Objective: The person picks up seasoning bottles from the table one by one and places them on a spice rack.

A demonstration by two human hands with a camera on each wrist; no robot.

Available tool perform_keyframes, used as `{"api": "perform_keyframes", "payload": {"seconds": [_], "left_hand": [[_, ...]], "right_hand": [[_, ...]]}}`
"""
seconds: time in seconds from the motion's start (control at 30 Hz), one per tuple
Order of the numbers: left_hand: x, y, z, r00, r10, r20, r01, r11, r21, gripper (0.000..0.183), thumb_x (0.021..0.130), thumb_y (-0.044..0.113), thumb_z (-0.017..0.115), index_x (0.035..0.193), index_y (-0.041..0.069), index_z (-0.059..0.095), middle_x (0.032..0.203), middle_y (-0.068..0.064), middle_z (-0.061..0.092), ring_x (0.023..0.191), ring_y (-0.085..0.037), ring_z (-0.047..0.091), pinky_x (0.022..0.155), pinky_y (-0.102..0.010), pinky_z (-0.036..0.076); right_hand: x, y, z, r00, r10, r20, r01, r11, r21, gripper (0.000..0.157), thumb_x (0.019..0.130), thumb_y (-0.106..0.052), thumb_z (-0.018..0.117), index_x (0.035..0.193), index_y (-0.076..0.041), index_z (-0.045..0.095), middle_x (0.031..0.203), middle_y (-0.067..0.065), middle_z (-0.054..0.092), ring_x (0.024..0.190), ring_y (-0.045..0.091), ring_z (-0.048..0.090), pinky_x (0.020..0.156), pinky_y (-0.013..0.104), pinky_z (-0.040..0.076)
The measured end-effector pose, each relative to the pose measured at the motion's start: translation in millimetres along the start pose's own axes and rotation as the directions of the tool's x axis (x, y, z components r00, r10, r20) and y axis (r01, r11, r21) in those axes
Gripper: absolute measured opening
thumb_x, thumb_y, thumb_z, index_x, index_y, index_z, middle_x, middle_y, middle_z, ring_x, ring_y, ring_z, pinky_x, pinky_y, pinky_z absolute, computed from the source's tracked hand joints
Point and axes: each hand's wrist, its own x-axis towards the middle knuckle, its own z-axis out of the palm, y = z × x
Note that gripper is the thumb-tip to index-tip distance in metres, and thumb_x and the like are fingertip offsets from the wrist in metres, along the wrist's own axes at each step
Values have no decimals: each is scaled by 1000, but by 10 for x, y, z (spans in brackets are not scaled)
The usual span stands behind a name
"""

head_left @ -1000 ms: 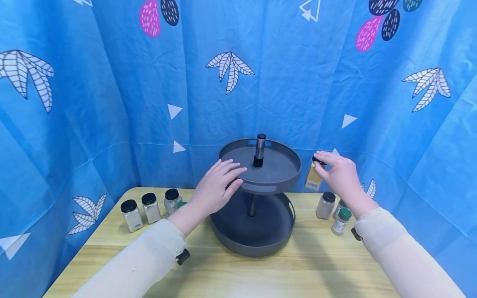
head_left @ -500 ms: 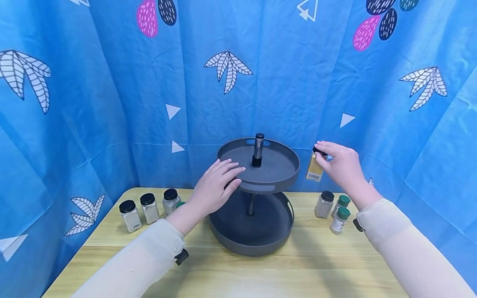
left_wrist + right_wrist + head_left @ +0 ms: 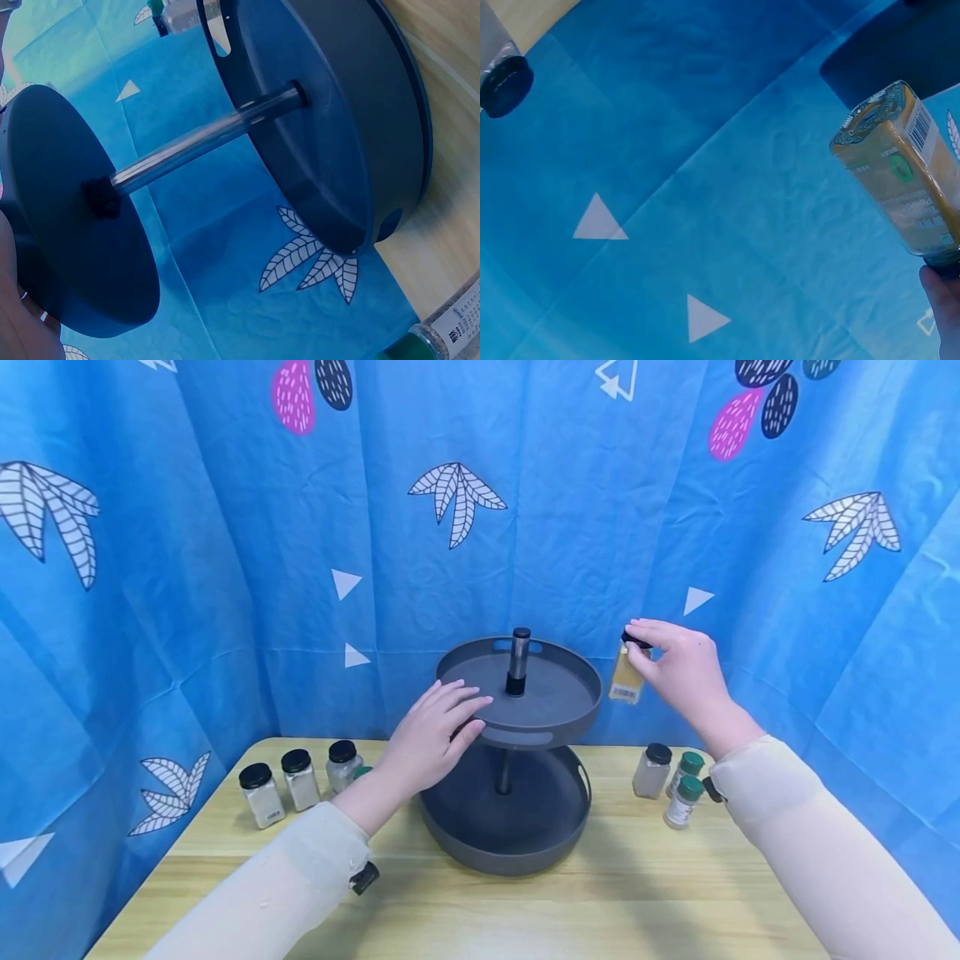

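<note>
By its black lid, my right hand pinches a square clear spice jar filled with yellow-brown powder. The jar hangs upright in the air, right of the upper tray; its barcode label and base show in the right wrist view. My left hand rests at the left rim of the upper tray of a dark grey two-tier turntable, its fingers extended over the edge. In the left wrist view, part of that hand shows beside the upper tray. The lower tray stands on the table.
On the left of the wooden table stand several jars, black-lidded ones and a green-lidded one partly behind my left arm. To the right are a black-lidded jar and two green-lidded jars. A blue curtain hangs behind.
My right hand has lifted the spice jar higher, staying right of the upper tray. My left hand stays at the tray's rim. The head view has shifted slightly.
</note>
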Motion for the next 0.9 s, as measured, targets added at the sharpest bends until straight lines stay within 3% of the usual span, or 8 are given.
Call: {"api": "perform_keyframes", "payload": {"seconds": [0.23, 0.63, 0.9], "left_hand": [[-5, -1, 18, 1000, -12, 8, 12, 1000, -7, 42, 106, 42, 46, 141, 22, 59, 145, -4, 55, 144, -24, 38, 123, -47, 19], [10, -10, 22, 1000, -8, 3, 8, 1000, -4, 42, 107, 41, 45, 141, 22, 59, 145, -4, 55, 144, -23, 38, 123, -46, 19], [6, -12, 37, 1000, -6, -4, 6, 1000, 4, 42, 107, 42, 45, 140, 22, 60, 145, -4, 55, 143, -24, 39, 122, -49, 22]], "right_hand": [[125, -52, 23, 1000, 12, 5, -12, 1000, 1, 25, 87, -1, 72, 112, 1, 75, 113, 18, 72, 97, 35, 72, 70, 51, 58], [318, -125, 89, 1000, 15, 6, -15, 1000, -7, 25, 90, -4, 71, 114, 1, 74, 114, 18, 72, 101, 34, 71, 74, 50, 59], [393, -169, 200, 998, 46, 51, -47, 998, 30, 26, 92, -5, 68, 117, 0, 73, 118, 18, 70, 104, 34, 70, 78, 50, 58]]}}
